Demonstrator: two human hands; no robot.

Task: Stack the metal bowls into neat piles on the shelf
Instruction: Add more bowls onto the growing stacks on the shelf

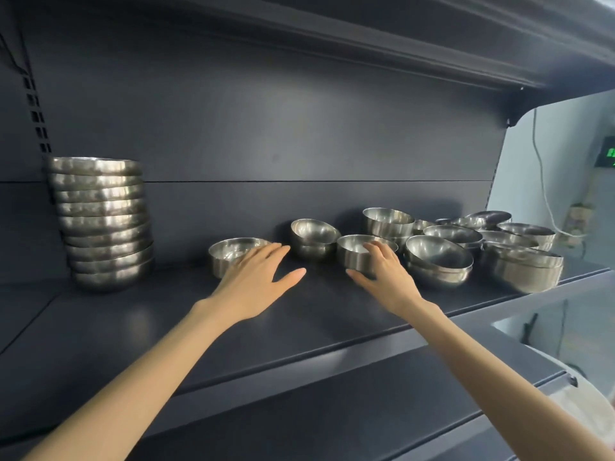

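A tall pile of several metal bowls [103,224] stands at the left of the dark shelf [233,327]. My left hand [256,281] reaches with straight, spread fingers to a single bowl [229,252] and touches its near side. My right hand [382,267] holds another bowl [354,249], fingers over its rim and thumb under its front wall. Behind and between them sits a tilted bowl on another [312,237]. Further right lie several loose and half-nested bowls [439,261], some tilted.
The upper shelf [366,34] overhangs closely. A lower shelf [332,410] juts out beneath my arms. Past the right end of the shelf are a white cable [542,181] and a green digital display [607,154] on a pale wall.
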